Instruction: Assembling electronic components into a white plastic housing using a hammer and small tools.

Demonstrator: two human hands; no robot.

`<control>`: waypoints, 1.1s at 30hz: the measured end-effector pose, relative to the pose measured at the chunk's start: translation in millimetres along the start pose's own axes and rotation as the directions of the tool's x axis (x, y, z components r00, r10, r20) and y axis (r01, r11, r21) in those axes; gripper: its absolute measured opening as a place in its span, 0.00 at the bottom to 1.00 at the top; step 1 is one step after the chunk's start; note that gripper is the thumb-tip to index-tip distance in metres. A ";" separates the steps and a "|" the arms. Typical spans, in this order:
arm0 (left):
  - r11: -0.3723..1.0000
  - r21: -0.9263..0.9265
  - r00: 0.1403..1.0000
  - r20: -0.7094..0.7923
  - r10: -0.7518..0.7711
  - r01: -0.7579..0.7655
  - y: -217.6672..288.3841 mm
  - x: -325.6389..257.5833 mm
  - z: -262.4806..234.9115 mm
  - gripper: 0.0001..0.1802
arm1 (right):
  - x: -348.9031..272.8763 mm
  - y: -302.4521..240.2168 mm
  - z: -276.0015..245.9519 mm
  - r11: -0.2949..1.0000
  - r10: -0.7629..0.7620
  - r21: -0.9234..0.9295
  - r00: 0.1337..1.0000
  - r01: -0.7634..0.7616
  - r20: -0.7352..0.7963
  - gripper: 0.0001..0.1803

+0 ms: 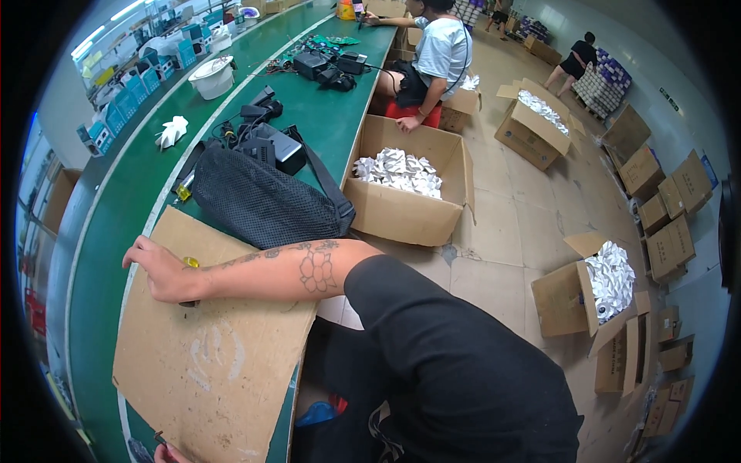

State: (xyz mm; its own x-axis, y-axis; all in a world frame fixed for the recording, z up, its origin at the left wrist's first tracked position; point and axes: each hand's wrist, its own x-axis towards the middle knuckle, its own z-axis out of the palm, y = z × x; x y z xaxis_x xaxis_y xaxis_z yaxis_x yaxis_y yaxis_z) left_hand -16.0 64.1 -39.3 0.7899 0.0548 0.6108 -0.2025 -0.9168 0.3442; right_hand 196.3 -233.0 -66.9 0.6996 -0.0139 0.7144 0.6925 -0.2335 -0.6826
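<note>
My right hand (166, 272) is over a brown cardboard sheet (255, 386) on the green bench, its fingers loosely bent and apart at the left. Beside its wrist shows a yellow translucent piece (191, 262), perhaps a tool handle; the wrist hides part of it. A small dark thing sticks out on the wrist's near side. My left hand (171, 454) is mostly cut off by the lower edge. Its fingertips are closed on a small thin dark piece (160, 438) that I cannot make out, near the sheet's front corner.
A black mesh bag (262, 193) lies beyond the sheet, with black adapters (270, 147) behind it. Farther off are a white tub (212, 77) and green circuit boards (340, 40). An open carton (409, 212) with white pieces stands right of the bench. A co-worker (440, 62) sits beyond.
</note>
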 end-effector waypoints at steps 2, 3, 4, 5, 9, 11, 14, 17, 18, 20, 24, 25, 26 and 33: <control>1.000 0.000 1.000 -0.003 0.004 -0.004 -2.4 -0.3 0.3 0.10 | -0.3 1.8 0.5 1.000 -0.011 -0.007 1.000 0.011 -0.022 0.25; 1.000 0.000 1.000 -0.002 0.004 -0.004 -4.2 -0.6 0.5 0.10 | -0.6 2.1 0.8 1.000 -0.023 -0.013 0.999 0.022 -0.046 0.27; 1.000 -0.012 1.000 0.005 0.001 -0.001 -6.0 -1.0 0.8 0.10 | -0.7 2.4 1.1 1.000 -0.022 -0.013 0.999 0.021 -0.046 0.27; 1.000 -0.025 1.000 0.011 -0.001 0.001 -7.0 -1.2 1.1 0.10 | -0.6 2.8 1.4 1.000 -0.025 -0.019 0.998 0.024 -0.065 0.26; 0.999 -0.036 1.000 0.010 0.029 -0.028 -7.0 -1.0 1.3 0.11 | -1.2 7.1 1.9 1.000 -0.018 -0.025 0.996 0.016 -0.082 0.24; 0.999 -0.035 1.000 0.013 0.029 -0.028 -6.5 -0.5 1.8 0.11 | 0.0 10.9 3.2 0.999 -0.031 -0.028 0.994 0.028 -0.107 0.24; 0.999 -0.038 1.000 0.020 -0.009 0.010 -5.0 -1.4 1.6 0.10 | -0.3 11.5 4.3 0.999 -0.032 -0.020 0.993 0.030 -0.118 0.24; 1.000 -0.018 1.000 0.007 0.000 0.000 -4.2 -1.4 1.8 0.10 | -0.1 10.5 2.9 1.000 -0.007 -0.016 0.996 0.005 -0.093 0.24; 1.000 -0.018 1.000 0.008 0.000 0.000 -3.8 -1.4 2.1 0.10 | 0.0 10.4 2.2 1.000 0.007 -0.019 0.997 -0.008 -0.077 0.24; 0.999 -0.028 1.000 0.001 -0.015 0.015 -3.2 -1.4 2.5 0.10 | 0.0 9.8 1.8 1.000 0.009 -0.021 0.997 -0.010 -0.079 0.24; 0.999 -0.032 1.000 -0.007 -0.004 0.004 -5.1 -1.9 3.1 0.10 | -0.1 10.2 0.9 0.999 0.032 -0.017 0.997 -0.033 -0.068 0.24; 0.999 -0.037 1.000 0.003 -0.011 0.011 -5.4 -1.8 2.8 0.10 | -0.1 10.5 0.7 0.999 0.032 -0.017 0.997 -0.034 -0.068 0.24; 0.999 -0.042 1.000 0.012 -0.018 0.019 -5.9 -1.8 2.5 0.10 | -0.1 10.7 0.7 0.999 0.030 -0.019 0.997 -0.031 -0.068 0.24; 1.000 -0.019 1.000 0.015 -0.008 0.008 -6.1 -1.9 2.1 0.10 | 0.3 10.2 0.1 0.999 0.034 -0.019 0.996 -0.036 -0.078 0.22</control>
State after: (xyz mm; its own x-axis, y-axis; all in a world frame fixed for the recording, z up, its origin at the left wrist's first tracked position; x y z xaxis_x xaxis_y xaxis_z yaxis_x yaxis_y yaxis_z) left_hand -15.0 68.8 -44.0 0.8001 0.0558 0.5973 -0.2075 -0.9085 0.3628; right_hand 203.7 -235.4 -73.7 0.7071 -0.0974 0.7004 0.6634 -0.2517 -0.7047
